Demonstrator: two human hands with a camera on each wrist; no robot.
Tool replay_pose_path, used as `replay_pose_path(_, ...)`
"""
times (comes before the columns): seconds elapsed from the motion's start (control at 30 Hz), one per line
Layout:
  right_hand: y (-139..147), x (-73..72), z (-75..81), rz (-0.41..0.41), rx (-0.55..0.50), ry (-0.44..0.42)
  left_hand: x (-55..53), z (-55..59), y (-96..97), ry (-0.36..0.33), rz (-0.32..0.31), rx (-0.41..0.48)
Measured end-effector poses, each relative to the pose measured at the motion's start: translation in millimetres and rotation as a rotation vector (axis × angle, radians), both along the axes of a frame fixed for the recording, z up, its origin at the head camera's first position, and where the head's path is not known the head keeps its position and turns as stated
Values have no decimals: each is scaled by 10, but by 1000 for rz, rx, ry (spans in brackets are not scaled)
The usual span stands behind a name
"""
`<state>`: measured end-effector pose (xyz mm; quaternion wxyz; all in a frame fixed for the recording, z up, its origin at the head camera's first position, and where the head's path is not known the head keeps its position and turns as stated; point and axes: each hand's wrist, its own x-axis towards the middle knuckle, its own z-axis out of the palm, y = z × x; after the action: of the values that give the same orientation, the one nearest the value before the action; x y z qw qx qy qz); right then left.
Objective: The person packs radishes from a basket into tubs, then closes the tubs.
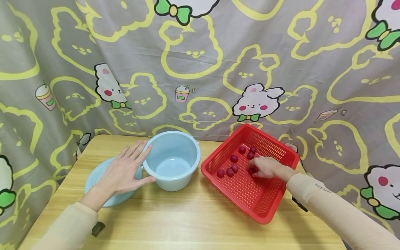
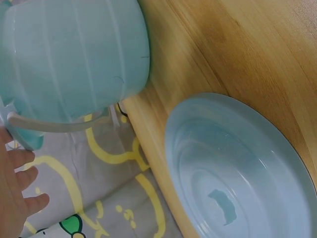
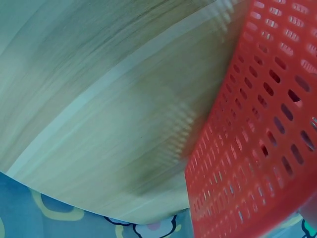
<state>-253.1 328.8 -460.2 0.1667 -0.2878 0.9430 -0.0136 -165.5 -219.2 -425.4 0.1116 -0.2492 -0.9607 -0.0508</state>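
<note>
My left hand (image 1: 125, 173) has its fingers straight and spread beside the light blue bucket (image 1: 173, 180), fingertips right at its left rim. In the left wrist view the fingers (image 2: 26, 176) show near the bucket (image 2: 79, 59) and its pale handle (image 2: 54, 124). My right hand (image 1: 265, 166) reaches down into the red perforated basket (image 1: 250, 194), fingers curled round a dark red plum (image 1: 251, 171). Several more plums (image 1: 234, 158) lie on the basket floor. Only the basket's side wall (image 3: 247, 148) shows in the right wrist view; the right hand's fingers are hidden there.
A light blue round lid (image 1: 93, 175) lies on the wooden table (image 1: 175, 222), left of the bucket and partly under my left hand in the head view. Behind the table hangs a grey patterned curtain (image 1: 203, 114).
</note>
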Motion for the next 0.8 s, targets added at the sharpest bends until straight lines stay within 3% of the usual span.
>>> replay_pose_path(0.47, 8, 24, -26, -46, -16, -20, 0, -11, 2, 10, -3, 2)
replay_pose_path(0.8, -2, 104, 99, -77, -104, 16, -6, -10, 2, -6, 4, -2)
